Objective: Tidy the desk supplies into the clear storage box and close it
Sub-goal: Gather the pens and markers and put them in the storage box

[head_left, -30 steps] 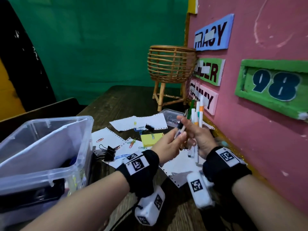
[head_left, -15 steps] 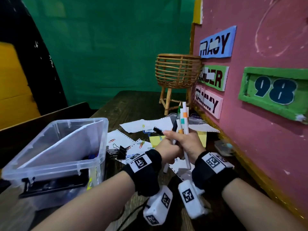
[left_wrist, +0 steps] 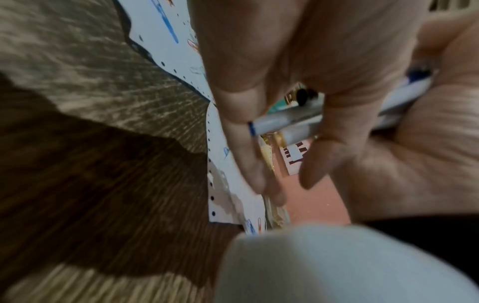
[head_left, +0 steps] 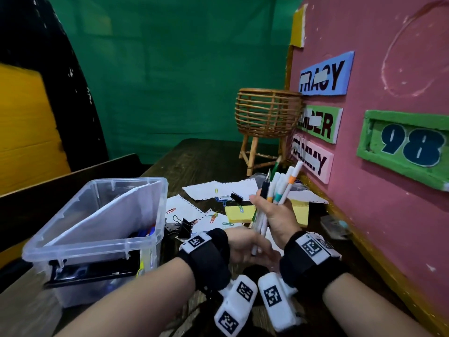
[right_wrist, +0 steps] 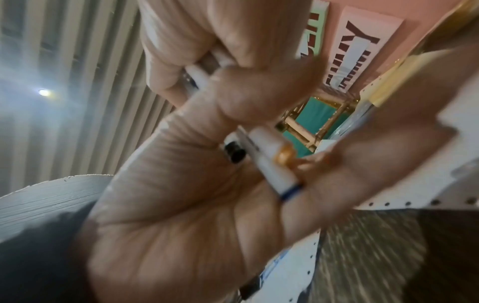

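Several white pens (head_left: 277,190) with coloured bands stand upright in a bundle, gripped by my right hand (head_left: 272,212) over the scattered papers. My left hand (head_left: 245,249) sits just below, its fingers (left_wrist: 243,143) straight against the lower pen ends (left_wrist: 285,121). In the right wrist view the pen barrels (right_wrist: 267,160) cross my palm with fingers curled round them. The clear storage box (head_left: 155,210) stands open at the left. A translucent lid (head_left: 116,215) leans slanted inside it, over a black item (head_left: 97,271) and blue pens (head_left: 145,233).
White perforated papers (head_left: 218,188), loose coloured paper clips (head_left: 213,217), black binder clips (head_left: 184,227) and a yellow sticky pad (head_left: 239,212) lie on the dark wooden desk. A rattan basket stand (head_left: 267,113) stands at the back. The pink wall (head_left: 388,215) borders the right.
My right hand has drawn the pen bundle nearer and tilted it. My left hand has dropped from the bundle's middle to its lower ends.
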`<state>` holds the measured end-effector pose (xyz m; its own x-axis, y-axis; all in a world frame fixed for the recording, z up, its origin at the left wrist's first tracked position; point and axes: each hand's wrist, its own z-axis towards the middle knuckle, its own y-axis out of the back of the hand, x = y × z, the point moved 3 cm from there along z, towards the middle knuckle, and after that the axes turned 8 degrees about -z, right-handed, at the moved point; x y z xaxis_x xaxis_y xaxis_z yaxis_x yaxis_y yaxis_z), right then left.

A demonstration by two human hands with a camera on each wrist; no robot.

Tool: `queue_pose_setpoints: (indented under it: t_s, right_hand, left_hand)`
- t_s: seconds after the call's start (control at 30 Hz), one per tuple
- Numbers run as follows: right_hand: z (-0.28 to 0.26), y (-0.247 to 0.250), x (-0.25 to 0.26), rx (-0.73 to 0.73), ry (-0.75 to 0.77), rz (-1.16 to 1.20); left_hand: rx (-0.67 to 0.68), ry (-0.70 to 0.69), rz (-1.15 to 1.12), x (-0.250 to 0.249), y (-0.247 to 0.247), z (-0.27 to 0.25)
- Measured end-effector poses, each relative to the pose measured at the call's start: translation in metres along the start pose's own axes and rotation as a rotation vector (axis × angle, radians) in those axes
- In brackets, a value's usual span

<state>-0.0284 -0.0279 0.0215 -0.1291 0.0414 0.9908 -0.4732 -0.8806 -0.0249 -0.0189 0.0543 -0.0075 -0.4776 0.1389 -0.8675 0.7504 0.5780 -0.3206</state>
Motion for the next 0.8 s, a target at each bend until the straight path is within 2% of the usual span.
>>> queue_pose_setpoints:
  t_s: [0.1,0.23,0.33,0.53,0.7,0.8]
  right_hand:
    - [-0.006,-0.008,-0.004,0.093,-0.006,-0.013]
    - [-0.012,-0.011,-0.014,0.138,-0.031,-0.104]
    - [-0.012,-0.011,-0.016,0.107,-0.076,-0.085]
    - [-0.014,-0.009,-0.006,0.062,-0.013,-0.101]
    - [-0.026,-0.012,0.015,0.206,0.039,-0.030]
    - [-0.038,-0.016,0.036,0.280,0.079,0.081]
  left_hand:
    - [-0.124,-0.150,-0.036,-0.003,0.004,0.002]
    - [-0.193,-0.238,-0.065,-0.005,0.008,0.004]
    - [-0.213,-0.291,0.005,-0.004,0.005,0.000]
    - [-0.306,-0.275,0.185,-0.013,0.004,-0.013]
    - [-0.339,-0.383,0.434,-0.032,-0.011,-0.040]
    - [-0.364,-0.417,0.480,-0.048,-0.015,-0.055]
